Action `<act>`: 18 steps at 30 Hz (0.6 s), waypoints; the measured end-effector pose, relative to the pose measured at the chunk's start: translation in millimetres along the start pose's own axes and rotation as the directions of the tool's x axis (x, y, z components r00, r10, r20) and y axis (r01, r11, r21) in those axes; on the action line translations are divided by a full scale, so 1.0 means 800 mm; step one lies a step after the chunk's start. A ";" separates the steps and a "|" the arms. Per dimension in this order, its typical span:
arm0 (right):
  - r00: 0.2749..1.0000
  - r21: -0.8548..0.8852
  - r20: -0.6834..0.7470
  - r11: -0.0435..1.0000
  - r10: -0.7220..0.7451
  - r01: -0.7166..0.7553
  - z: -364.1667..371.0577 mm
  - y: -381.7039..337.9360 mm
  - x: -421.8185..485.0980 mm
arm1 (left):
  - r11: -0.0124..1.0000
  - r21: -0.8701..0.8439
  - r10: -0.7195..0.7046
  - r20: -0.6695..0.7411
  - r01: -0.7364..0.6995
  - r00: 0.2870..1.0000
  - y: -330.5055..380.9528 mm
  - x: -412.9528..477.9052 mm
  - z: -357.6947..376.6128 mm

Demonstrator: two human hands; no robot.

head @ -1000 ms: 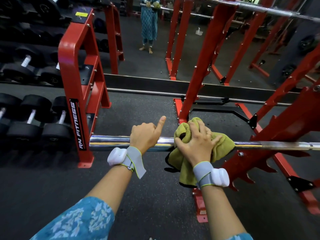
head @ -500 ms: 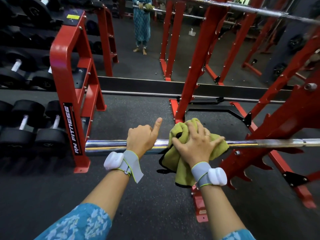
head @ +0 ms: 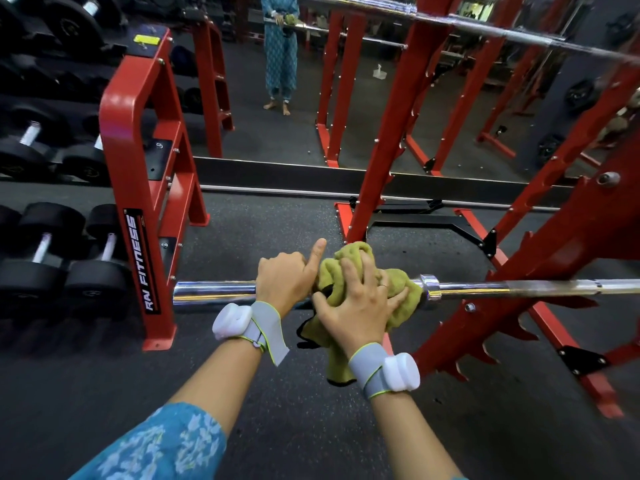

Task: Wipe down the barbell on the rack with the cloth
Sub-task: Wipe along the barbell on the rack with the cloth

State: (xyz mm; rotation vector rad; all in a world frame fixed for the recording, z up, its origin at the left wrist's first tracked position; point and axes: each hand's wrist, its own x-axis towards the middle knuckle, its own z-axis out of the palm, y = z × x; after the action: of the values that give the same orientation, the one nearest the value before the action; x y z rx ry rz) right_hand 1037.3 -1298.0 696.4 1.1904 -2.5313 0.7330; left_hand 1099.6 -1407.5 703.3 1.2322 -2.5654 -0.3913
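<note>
Black dumbbells (head: 34,282) on red dumbbell stand (head: 128,174) (label reads RAI FITNESS) at left; speckled black floor (head: 294,427); wall mirror (head: 277,140) behind.

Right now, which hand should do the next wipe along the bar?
The right hand. It wraps the cloth around the bar, so it can probably slide along. The left hand only grips bare bar, without cloth.

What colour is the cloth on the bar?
The crumpled towelling cloth is yellow-green, like olive. It shows best in the head view, under the right hand.
</note>
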 end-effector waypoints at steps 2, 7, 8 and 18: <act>0.997 -0.011 -0.027 0.997 -0.073 0.072 0.000 -0.002 -0.006 | 1.000 -0.008 -0.006 0.016 0.006 1.000 -0.001 0.001 0.000; 0.995 -0.034 0.008 0.994 -0.101 0.101 -0.008 0.016 0.015 | 1.000 -0.007 0.007 0.004 -0.007 1.000 -0.002 -0.001 -0.001; 0.997 -0.044 0.038 0.997 -0.060 0.062 -0.013 0.018 0.023 | 1.000 -0.020 0.006 0.004 -0.006 1.000 -0.002 -0.002 -0.002; 0.995 -0.058 0.073 0.997 0.064 -0.060 -0.020 0.018 0.034 | 1.000 0.011 -0.007 -0.003 0.007 1.000 0.001 -0.002 -0.003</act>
State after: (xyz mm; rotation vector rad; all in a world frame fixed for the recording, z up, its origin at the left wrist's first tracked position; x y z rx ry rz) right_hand 1009.4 -1299.1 716.8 1.1467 -2.6422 0.6386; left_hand 1101.1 -1406.0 705.4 1.2447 -2.5648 -0.3763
